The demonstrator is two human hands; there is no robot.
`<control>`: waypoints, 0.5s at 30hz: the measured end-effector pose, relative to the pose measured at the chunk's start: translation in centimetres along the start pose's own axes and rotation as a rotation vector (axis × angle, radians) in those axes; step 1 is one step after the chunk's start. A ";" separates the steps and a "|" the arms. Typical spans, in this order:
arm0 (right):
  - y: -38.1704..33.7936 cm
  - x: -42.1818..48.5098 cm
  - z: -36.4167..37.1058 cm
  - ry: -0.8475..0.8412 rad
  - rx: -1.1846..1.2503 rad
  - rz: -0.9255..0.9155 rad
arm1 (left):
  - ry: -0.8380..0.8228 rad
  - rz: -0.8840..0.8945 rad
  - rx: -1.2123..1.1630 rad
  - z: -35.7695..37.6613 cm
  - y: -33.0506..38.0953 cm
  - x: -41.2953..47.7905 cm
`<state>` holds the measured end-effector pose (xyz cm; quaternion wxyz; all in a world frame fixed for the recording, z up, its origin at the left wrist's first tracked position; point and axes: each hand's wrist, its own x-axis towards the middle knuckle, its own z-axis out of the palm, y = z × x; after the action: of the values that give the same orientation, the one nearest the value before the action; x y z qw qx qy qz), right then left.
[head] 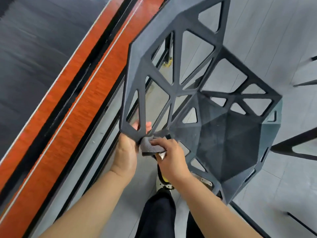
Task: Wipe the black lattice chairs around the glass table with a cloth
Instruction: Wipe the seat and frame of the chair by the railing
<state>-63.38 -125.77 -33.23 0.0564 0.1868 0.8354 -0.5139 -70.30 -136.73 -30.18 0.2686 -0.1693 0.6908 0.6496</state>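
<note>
At frame centre, the black lattice chair [187, 93] is gripped at its lower corner by the left hand [126, 152]; the grey cloth [149, 146] is pinched against it by the right hand [171, 157]. The cloth could be snagged in a lattice opening.

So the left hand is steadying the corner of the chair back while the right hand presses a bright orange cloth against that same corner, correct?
Not quite: the cloth is grey, not bright orange. The head view shows the left hand gripping the lower corner of the black lattice chair back, fingers hooked through an opening, while the right hand presses the grey cloth against that same corner.
</note>
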 end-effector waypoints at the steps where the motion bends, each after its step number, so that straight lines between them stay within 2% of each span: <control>1: -0.2 -0.6 -0.3 0.014 0.017 0.003 | -0.067 -0.038 -0.084 0.1 0.9 -0.6; 3: -0.5 -1.1 -0.6 0.100 0.115 0.051 | -0.111 -0.042 -0.057 0.0 3.3 -1.0; 5: -1.5 -0.9 -0.9 0.224 0.343 0.191 | -0.089 0.019 -0.008 -0.2 6.6 -0.6; 7: -2.4 -1.0 -0.5 0.206 0.484 0.316 | -0.055 0.114 0.107 0.5 9.7 0.5; 10: -3.8 -1.9 2.0 -0.056 0.383 0.151 | -0.042 0.307 0.390 2.1 11.9 1.7; 12: -3.8 -1.7 3.7 -0.050 0.394 0.115 | 0.014 0.380 0.440 2.4 11.0 2.3; 15: -2.8 0.2 4.8 0.085 0.404 0.213 | 0.053 0.389 0.446 2.2 10.0 2.6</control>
<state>-65.03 -131.03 -33.19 0.0367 0.3029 0.6928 -0.6534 -77.91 -133.27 -23.65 0.1513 0.0127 0.8428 0.5163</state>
